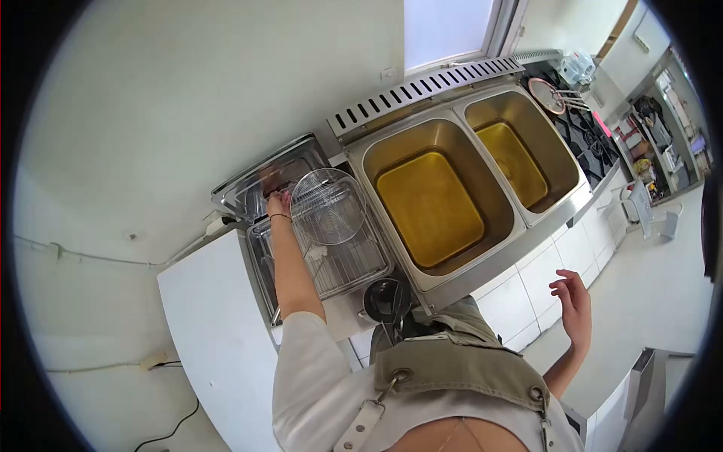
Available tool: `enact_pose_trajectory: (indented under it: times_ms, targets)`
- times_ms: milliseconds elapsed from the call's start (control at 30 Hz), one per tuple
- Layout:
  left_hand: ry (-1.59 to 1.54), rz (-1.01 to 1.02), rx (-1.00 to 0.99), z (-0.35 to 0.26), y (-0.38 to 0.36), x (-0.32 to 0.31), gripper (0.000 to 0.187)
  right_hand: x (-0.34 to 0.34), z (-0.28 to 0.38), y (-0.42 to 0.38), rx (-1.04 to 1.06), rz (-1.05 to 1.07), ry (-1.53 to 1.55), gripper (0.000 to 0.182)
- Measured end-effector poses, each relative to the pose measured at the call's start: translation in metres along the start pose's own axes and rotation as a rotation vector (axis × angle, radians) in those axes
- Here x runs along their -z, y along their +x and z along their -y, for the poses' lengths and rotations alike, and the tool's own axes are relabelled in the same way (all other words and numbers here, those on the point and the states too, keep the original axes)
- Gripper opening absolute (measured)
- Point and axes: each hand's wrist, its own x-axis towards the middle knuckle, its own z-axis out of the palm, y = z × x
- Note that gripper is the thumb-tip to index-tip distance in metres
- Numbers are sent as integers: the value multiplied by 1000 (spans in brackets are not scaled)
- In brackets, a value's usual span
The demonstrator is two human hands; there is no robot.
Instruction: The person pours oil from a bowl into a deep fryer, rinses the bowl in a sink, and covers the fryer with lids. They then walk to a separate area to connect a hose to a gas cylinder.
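Note:
A round wire-mesh strainer (329,206) is over the upper part of a metal tray with a wire rack (350,260). My left hand (279,203) is closed at the strainer's left edge; the exact hold is partly hidden. Just behind that hand, a shiny metal lid (245,194) leans against the wall and reflects it. A small pale piece (319,251) lies on the rack below the strainer. My right hand (572,297) hangs in the air at the right, fingers loosely apart and holding nothing.
A two-basin fryer (520,218) with yellow oil (429,207) stands in front of me. Black-handled utensils (388,301) are near its front left corner. On the stove (591,147) to the right lies another strainer (546,96). A white surface (215,301) is at left.

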Motion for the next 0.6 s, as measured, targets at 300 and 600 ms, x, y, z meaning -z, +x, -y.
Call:
enact_pose_trajectory:
  times_ms: [300,600]
  targets:
    - [-111,4,6,3,-8,2,13,-64,137,58,651,225,-199,20]
    - [-8,288,30,5,-7,20,22,-291,249,167,1209,543,-235,22]
